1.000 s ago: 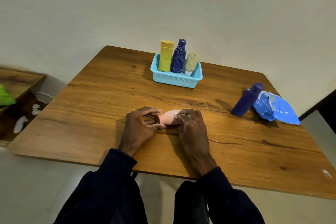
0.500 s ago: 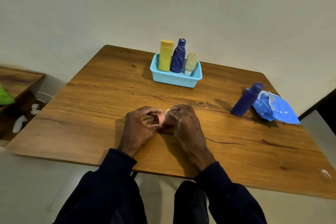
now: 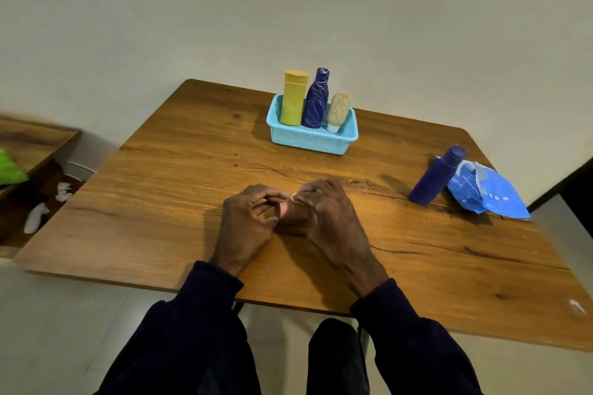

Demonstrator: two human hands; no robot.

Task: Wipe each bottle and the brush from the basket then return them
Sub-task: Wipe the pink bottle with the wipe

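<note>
A small pink bottle [image 3: 285,210] lies low over the middle of the wooden table [image 3: 167,202], mostly hidden between my hands. My left hand [image 3: 247,221] pinches its left end. My right hand [image 3: 330,215] curls over the rest of it, with a scrap of white wipe [image 3: 293,198] at the fingertips. At the back stands the light blue basket [image 3: 309,140] holding a yellow bottle [image 3: 293,98], a dark blue patterned bottle [image 3: 317,99] and a cream brush [image 3: 338,109]. A purple bottle [image 3: 436,176] stands tilted at the right.
A blue wipes packet [image 3: 484,194] lies behind the purple bottle near the table's right edge. A lower wooden shelf [image 3: 29,141] with a green thing [image 3: 9,167] is at the left. White scraps [image 3: 38,215] lie on the floor beside it.
My right hand has slid left over the pink bottle, which now shows only a sliver. Both hands have closed together around it.
</note>
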